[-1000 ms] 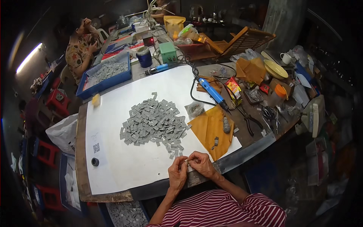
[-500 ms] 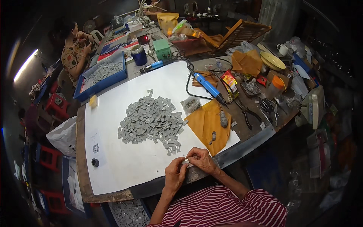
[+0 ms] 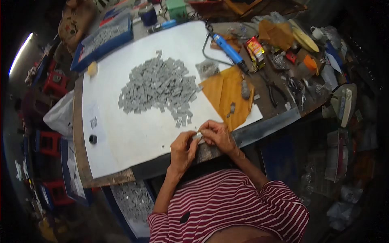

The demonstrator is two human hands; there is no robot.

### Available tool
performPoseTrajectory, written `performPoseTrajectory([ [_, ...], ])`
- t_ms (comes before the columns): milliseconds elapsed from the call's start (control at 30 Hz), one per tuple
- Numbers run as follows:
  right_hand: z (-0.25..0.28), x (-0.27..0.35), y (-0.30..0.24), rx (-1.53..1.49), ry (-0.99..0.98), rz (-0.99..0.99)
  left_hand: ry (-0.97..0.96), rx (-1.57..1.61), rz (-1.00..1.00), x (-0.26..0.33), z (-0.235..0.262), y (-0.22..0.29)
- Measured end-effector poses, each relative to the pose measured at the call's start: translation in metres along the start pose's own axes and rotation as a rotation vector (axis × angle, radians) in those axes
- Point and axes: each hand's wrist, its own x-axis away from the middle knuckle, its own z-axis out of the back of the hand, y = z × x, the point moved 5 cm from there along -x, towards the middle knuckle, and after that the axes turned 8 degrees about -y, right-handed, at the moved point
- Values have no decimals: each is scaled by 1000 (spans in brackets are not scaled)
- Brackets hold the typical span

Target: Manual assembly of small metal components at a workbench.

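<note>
At the near edge of the table, my left hand point(image 3: 183, 150) and my right hand point(image 3: 219, 136) meet fingertip to fingertip. Pinched between them is a small grey piece point(image 3: 197, 136) with a pale, shiny spot; its details are too small to make out. Beyond the hands a heap of flat grey rectangular pieces point(image 3: 156, 87) lies on a white sheet point(image 3: 133, 141). To the right, a brown paper envelope point(image 3: 221, 91) carries a few dark grey pieces point(image 3: 231, 109). A clear bag of tiny parts point(image 3: 207, 69) rests at the envelope's far corner.
A blue electric screwdriver point(image 3: 230, 49) and pliers point(image 3: 274, 92) lie on the right. At the far left stands a blue tray point(image 3: 106, 44) of grey pieces. Below the table edge is another tray of pieces point(image 3: 135, 202). A black ring point(image 3: 92, 139) sits at the sheet's left. Another person point(image 3: 77, 22) sits beyond.
The view has tilted downward, so the table and its contents appear higher and more of the striped shirt shows. Both hands keep the small grey piece pinched between them.
</note>
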Motion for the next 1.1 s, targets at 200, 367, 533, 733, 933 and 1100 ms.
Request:
performPoseTrajectory([
  [200, 4, -8, 6, 0, 21, -52, 27, 38, 23, -8, -3, -10],
  [367, 2, -9, 5, -97, 5, -64, 35, 40, 30, -9, -4, -13],
  [533, 1, -8, 12, -113, 23, -44, 32, 54, 52, -6, -6, -17],
  [733, -1, -9, 12, -94, 7, -21, 26, 71, 49, -4, -5, -18],
  [933, -3, -11, 12, -106, 6, -2, 39, 70, 31, -5, -3, -23],
  [1100, -2, -11, 15, -117, 32, 2, 65, 42, 18, -5, 2, -28],
])
